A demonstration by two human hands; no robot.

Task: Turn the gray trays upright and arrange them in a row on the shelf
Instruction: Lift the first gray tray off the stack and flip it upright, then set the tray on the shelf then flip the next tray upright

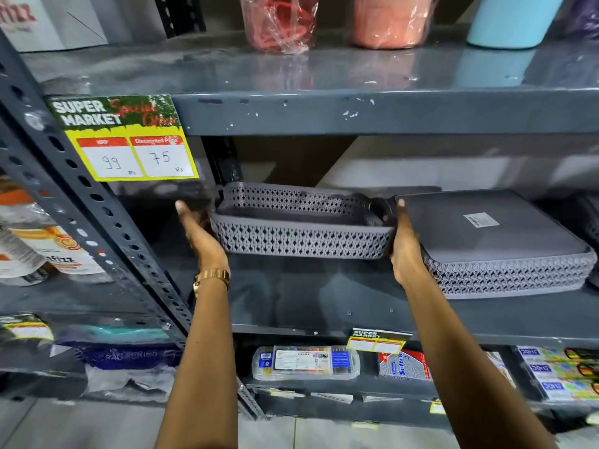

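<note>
An upright gray lattice tray [301,236] is at the left of the dark shelf [291,296], open side up. I cannot tell whether it rests on the shelf or is lifted slightly. My left hand [199,233] grips its left end and my right hand [405,244] grips its right end. Just to the right, a stack of gray trays [499,244] lies upside down, flat bottom up with a white sticker. My right hand is between the two. Another gray tray edge [593,222] shows at the far right.
A slotted steel upright [97,218] stands left of my left hand, with a yellow price tag [129,147] on the shelf above. Wrapped containers [278,21] stand on the upper shelf. Pen boxes [306,362] and packets fill the shelf below.
</note>
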